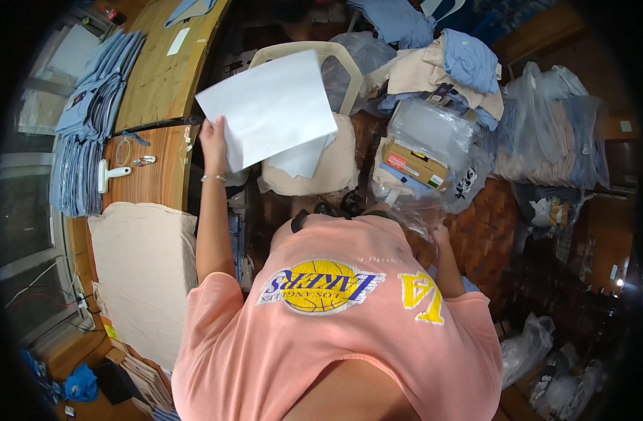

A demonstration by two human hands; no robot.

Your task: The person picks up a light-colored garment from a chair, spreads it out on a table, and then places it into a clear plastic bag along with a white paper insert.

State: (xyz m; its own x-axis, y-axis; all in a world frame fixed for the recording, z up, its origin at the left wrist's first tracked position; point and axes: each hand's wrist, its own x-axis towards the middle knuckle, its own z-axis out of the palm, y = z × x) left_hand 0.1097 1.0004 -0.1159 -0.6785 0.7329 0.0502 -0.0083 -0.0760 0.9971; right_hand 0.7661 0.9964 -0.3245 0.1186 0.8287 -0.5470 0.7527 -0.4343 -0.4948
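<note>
My left hand (214, 140) is closed on the edge of a large white sheet (272, 105), holding it up over a chair. Behind the sheet, more white sheets (300, 161) lie on a folded cream garment (339, 158) on the chair seat. Low beside my body on the right, my right hand (441, 233) is at the edge of a clear plastic bag (423, 214). Its fingers are too small and partly hidden to show whether they grip the plastic. Next to that bag sits a small brown cardboard box (414, 165) on a pile of clear plastic packages (434, 123).
At left, a wooden table (150, 81) bears stacks of folded blue garments (90, 105), a white lint roller (111, 173) and a spread cream garment (143, 274). Blue and cream clothes (469, 63) are heaped at back right. Bagged garments (546, 133) stand farther right.
</note>
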